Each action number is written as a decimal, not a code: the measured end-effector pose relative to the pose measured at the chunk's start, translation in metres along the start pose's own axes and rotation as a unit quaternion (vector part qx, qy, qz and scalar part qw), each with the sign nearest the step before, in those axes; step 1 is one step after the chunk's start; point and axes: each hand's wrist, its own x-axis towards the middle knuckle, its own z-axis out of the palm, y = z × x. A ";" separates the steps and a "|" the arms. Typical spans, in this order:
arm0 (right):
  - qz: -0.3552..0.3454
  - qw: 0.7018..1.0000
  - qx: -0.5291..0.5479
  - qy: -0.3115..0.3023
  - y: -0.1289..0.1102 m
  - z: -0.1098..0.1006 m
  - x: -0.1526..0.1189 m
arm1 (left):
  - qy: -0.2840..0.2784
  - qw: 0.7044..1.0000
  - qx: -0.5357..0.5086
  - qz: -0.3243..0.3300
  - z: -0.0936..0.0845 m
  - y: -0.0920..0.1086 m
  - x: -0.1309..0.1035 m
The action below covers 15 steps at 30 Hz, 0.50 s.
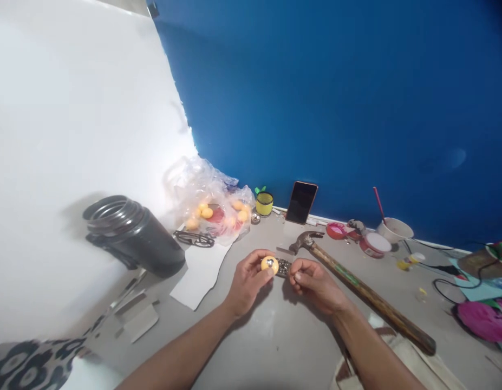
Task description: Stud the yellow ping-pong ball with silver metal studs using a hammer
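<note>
My left hand [251,279] is closed around a yellow ball [269,265] that carries a small silvery piece on its face. Just right of it, my right hand [313,283] has its thumb and fingertips pinched together; whatever lies between them is too small to make out. Between the hands, a small container of shiny dark and silvery bits [283,267] rests on the table, partly covered by the fingers. A claw hammer [356,287] with a worn wooden handle lies close beyond and to the right of my right hand.
At left stand a dark flask [141,233], glasses [194,239], white paper [202,271] and a plastic bag [214,200] with several yellow balls. A phone [301,202] leans on the blue wall beside a yellow cup [264,203]. Rightward are a white bowl [395,230], a round tub [375,245] and cables.
</note>
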 end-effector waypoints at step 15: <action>-0.141 0.988 0.055 -0.004 -0.109 0.067 -0.053 | 0.009 0.997 -0.078 0.005 -0.002 0.027 0.016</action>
